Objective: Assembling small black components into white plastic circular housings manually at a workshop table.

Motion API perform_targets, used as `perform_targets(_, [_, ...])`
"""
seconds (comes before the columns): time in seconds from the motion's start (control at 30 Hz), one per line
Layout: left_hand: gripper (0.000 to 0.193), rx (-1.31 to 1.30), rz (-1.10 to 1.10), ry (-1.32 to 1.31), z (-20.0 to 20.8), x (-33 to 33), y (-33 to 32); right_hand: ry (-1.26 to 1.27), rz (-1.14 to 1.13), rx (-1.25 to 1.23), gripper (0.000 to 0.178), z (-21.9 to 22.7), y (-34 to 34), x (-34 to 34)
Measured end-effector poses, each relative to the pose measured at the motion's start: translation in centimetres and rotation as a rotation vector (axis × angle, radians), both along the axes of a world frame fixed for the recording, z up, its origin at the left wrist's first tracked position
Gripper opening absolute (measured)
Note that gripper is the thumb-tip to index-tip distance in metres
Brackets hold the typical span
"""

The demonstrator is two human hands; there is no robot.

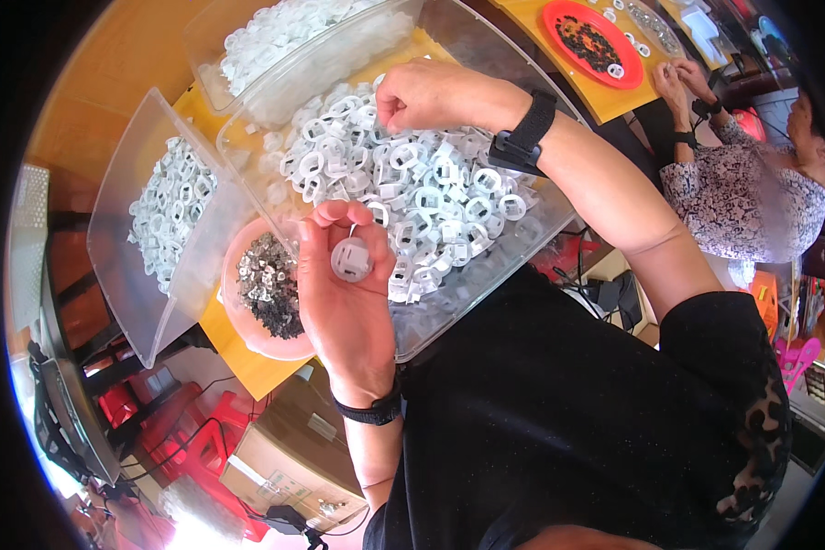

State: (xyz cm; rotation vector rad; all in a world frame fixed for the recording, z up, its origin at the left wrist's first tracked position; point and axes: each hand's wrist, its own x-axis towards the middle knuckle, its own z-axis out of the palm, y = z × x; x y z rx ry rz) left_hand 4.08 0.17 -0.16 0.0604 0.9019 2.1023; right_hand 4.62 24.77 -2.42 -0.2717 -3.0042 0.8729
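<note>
Black cloth shirt (559, 412) nearest; hands apart: left hand (344, 302) cups a white plastic disc (351, 260) at the clear bin (467, 289)'s left edge; right hand (431, 94) curls beyond, grasp hidden.

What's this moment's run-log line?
left hand: upturned, bearing round white piece | right hand: curled, contents hidden, over clear tub of white pieces

Bright light, white glare at lower left, edges bent, corners black
</note>
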Motion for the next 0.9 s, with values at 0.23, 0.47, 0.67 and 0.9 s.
perform_targets(0.23, [0.017, -0.097, -0.005, 0.137, 0.3, 0.4, 0.5, -0.252, 0.072, 0.061, 0.025, 0.6, -1.9, 0.8])
perform_targets(0.47, [0.015, -0.097, 0.026, 0.092, 0.2, 0.4, 0.5, -0.117, 0.146, -0.119, 0.015, 0.6, -1.3, 0.3])
perform_targets(0.67, [0.031, -0.261, 0.068, 0.164, 0.4, 0.7, 0.8, 0.013, 0.028, -0.660, 0.018, 4.4, -3.5, 0.9])
perform_targets(0.9, [0.033, -0.190, 0.057, 0.208, -0.2, 0.5, 0.8, 0.058, 0.061, -0.937, 0.016, 5.5, -5.0, 1.9])
